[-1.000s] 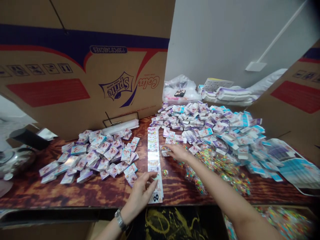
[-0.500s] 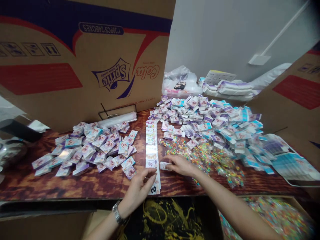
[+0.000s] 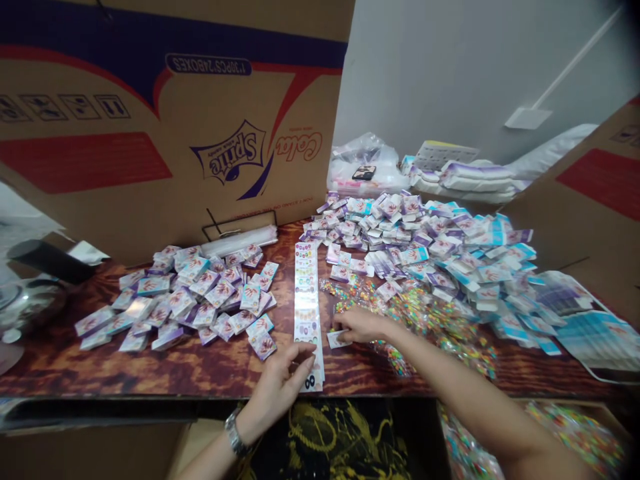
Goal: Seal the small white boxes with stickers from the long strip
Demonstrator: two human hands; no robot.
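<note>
In the head view, the right hand has drawn nearer along the right side of the sticker strip than a second ago, when it reached farther out among the candy packets. Its fingers, stretched out half a second ago, are now bent down more at a small white box, which lies on the table just right of the strip, a little farther from its edge than before. The thumb is hidden, so I cannot tell whether the hand is pinching the box. The single packet that lay beside the strip a second ago no longer shows there.

The left hand has kept its place at the near end of the strip, thumb and forefinger slightly spread over it, with a gap between them. The strip itself lies as it did, running from near to far. The left pile of boxes and the larger right pile of boxes look unchanged, as does the large carton at far left.
</note>
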